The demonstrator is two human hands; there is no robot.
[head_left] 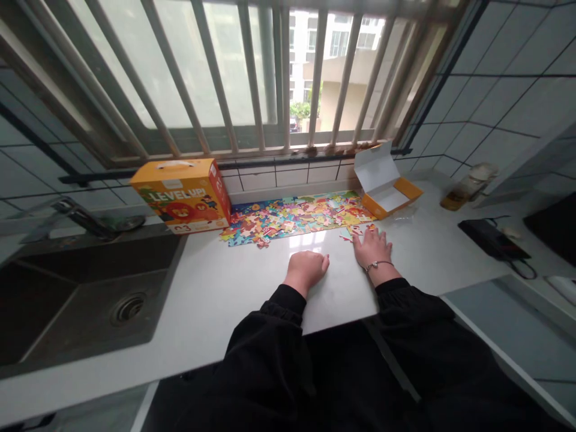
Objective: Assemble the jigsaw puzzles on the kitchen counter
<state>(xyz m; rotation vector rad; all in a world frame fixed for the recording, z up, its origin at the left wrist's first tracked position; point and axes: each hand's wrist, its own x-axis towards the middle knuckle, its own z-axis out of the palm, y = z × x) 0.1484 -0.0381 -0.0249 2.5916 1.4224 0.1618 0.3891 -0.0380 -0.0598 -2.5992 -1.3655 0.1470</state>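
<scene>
My left hand (307,269) rests curled on the white counter, its fingers folded in; whether anything is inside cannot be seen. My right hand (372,247) lies on the counter with fingers spread, touching or just beside a few loose puzzle pieces (355,230). Beyond both hands, a long strip of colourful jigsaw puzzle (292,217) stretches along the wall, with many loose pieces heaped over it. One stray piece (263,243) sits at the strip's near edge.
An orange puzzle box (182,195) stands at the left, near a dark sink (103,294) and faucet (78,216). An opened orange box (387,186) lies behind my right hand. Farther right are a bottle (468,187) and a black device with a cable (492,240).
</scene>
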